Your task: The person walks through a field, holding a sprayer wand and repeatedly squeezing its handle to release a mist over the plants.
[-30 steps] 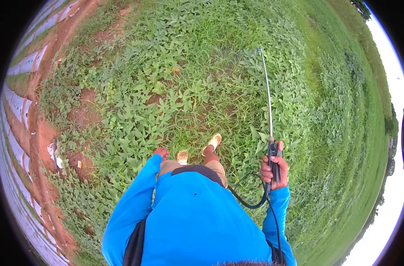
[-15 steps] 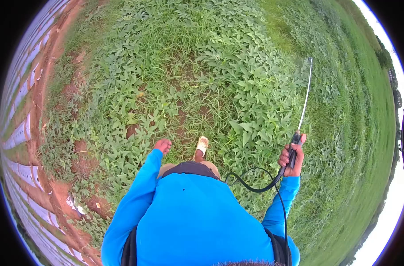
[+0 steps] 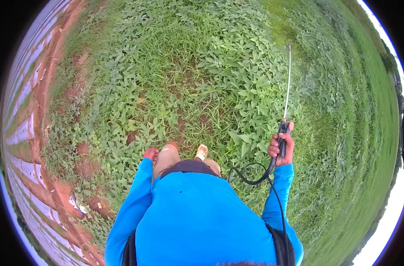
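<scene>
My right hand (image 3: 281,148) is wrapped round the black handle of a sprayer wand (image 3: 287,84), held out to the right. Its thin pale lance points away from me over the leaves, and a faint mist hangs beside it. From the handle's lower end a black hose (image 3: 254,182) loops back toward my body. Beside my left thigh hangs my left hand (image 3: 152,154), its fingers curled in and nothing visible in them. Low broad-leaved plants (image 3: 255,88) spread ahead and under the lance.
Grass and patches of bare soil (image 3: 180,122) run between the plants in front of my feet. One light, soiled shoe (image 3: 202,152) stands there. On the left lie reddish earth and rows of pale plastic sheeting (image 3: 22,133). Dark straps cross my shoulders.
The wand and my right hand have swung left and slightly farther forward. My left leg has come forward into sight. My left hand has moved a little back and to the left.
</scene>
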`<move>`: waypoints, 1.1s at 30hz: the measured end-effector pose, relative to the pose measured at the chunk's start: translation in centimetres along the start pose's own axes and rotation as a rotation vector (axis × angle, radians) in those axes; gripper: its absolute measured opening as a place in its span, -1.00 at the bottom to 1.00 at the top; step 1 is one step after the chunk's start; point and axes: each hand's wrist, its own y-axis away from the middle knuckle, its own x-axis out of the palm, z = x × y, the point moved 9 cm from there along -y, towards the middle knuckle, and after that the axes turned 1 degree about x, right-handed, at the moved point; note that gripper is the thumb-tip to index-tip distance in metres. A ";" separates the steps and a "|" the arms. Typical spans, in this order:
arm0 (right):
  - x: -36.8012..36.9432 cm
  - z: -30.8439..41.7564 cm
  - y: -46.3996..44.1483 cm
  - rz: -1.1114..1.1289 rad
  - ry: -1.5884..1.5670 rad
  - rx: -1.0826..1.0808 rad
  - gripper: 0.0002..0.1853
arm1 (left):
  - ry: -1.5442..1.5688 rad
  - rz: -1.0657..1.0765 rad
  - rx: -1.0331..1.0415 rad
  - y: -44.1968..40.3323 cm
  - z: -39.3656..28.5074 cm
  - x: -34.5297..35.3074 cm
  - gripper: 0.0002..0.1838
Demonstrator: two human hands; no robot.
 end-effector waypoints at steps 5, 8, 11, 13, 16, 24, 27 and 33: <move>8.5 -6.1 -4.5 0.255 -0.054 0.449 -0.77 | 0.036 -0.114 -0.067 -1.8 0.9 -2.2 -0.69; 13.7 -9.9 -7.8 0.354 -0.038 0.653 -0.77 | -0.026 -0.047 -0.040 -5.0 0.6 -2.4 -0.74; 20.2 -14.3 -11.3 0.431 -0.017 0.866 -0.78 | 0.113 -0.053 -0.256 -6.8 0.2 -2.1 -0.76; 25.7 -17.4 -13.8 0.535 0.037 0.984 -0.78 | 0.139 -0.043 -0.163 -9.7 -2.0 -2.2 -0.79; 33.8 -22.5 -16.6 0.643 0.034 1.171 -0.78 | 0.266 0.004 -0.134 -11.4 -6.0 -2.4 -0.80; 50.9 -32.9 -22.0 0.889 0.083 1.407 -0.74 | 0.312 0.058 0.160 -14.5 -18.1 -5.6 -0.67; 54.0 -34.0 -23.1 0.894 0.120 1.371 -0.75 | 0.286 0.030 0.150 -17.3 -17.7 -7.0 -0.66; 53.9 -30.8 -26.3 0.773 0.327 1.226 -0.79 | 0.250 -0.011 0.011 -18.4 -16.7 -8.8 -0.71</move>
